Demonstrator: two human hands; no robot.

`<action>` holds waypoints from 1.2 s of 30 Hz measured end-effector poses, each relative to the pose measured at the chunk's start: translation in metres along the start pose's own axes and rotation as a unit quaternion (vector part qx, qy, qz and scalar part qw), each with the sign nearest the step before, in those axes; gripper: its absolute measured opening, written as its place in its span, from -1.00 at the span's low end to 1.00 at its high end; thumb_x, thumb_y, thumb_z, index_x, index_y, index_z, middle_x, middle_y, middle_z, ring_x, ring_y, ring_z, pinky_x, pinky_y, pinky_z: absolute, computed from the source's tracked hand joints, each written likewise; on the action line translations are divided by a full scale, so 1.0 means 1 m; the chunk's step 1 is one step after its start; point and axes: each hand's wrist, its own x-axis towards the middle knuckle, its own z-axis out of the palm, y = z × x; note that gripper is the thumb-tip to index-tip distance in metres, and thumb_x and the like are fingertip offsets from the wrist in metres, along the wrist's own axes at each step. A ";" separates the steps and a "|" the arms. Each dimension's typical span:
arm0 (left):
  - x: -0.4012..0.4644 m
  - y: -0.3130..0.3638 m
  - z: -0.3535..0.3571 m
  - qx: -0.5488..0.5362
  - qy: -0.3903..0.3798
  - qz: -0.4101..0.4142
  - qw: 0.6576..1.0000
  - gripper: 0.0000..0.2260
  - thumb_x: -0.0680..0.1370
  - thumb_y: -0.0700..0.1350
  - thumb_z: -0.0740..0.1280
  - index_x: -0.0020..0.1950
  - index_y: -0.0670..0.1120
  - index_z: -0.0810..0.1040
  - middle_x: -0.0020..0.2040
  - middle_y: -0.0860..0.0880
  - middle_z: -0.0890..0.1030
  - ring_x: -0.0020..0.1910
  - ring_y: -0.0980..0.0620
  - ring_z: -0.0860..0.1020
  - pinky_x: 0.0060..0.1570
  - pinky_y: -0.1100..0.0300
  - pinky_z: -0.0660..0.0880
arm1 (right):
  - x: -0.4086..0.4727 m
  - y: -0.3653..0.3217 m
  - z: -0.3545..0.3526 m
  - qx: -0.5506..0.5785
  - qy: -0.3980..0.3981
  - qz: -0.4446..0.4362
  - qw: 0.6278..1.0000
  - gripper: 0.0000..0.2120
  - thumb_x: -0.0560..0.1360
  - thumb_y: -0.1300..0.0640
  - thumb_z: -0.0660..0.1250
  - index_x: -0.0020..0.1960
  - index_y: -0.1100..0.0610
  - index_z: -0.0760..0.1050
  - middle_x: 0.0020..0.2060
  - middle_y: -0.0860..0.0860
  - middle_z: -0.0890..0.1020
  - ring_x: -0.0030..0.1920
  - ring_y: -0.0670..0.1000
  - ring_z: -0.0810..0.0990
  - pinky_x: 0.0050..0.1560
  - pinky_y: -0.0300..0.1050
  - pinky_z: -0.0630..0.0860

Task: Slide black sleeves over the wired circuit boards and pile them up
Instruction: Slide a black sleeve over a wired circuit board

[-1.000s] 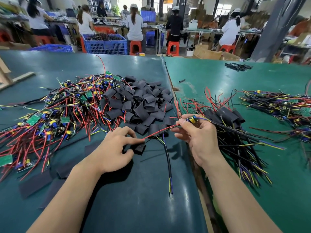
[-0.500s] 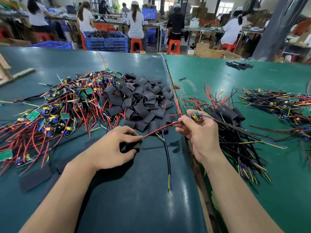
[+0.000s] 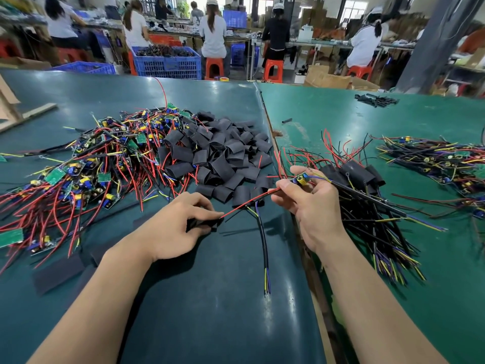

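Left hand [image 3: 178,227] pinches black sleeve [image 3: 202,224]; right hand [image 3: 312,206] — at 3 o'clock — pinches circuit board [image 3: 302,179], red wire [image 3: 249,202] spanning between.

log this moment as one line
step: threading | left hand: holds sleeve | right hand: pinches board | red wire: tip at sleeve mouth | sleeve not on board

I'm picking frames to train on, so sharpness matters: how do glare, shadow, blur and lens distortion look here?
Head view: overhead light leaves soft glare patches on the green table; the left hand casts a dark shadow beneath it; both hands, the right hand included, are sharp, as is the sleeve pile; the wide lens bows the table edges; distant workers look softer.
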 end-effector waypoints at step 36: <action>0.006 0.023 0.010 -0.362 0.148 -0.006 0.920 -0.59 0.41 -0.54 0.39 0.14 -0.15 0.49 -0.03 -0.16 0.58 0.00 0.03 0.60 0.14 0.10 0.53 | 0.004 -0.002 0.001 0.065 0.080 0.051 0.993 -0.80 0.50 0.43 0.33 -0.24 0.23 0.51 -0.44 0.00 0.63 -0.42 -0.05 0.62 -0.34 -0.30 0.57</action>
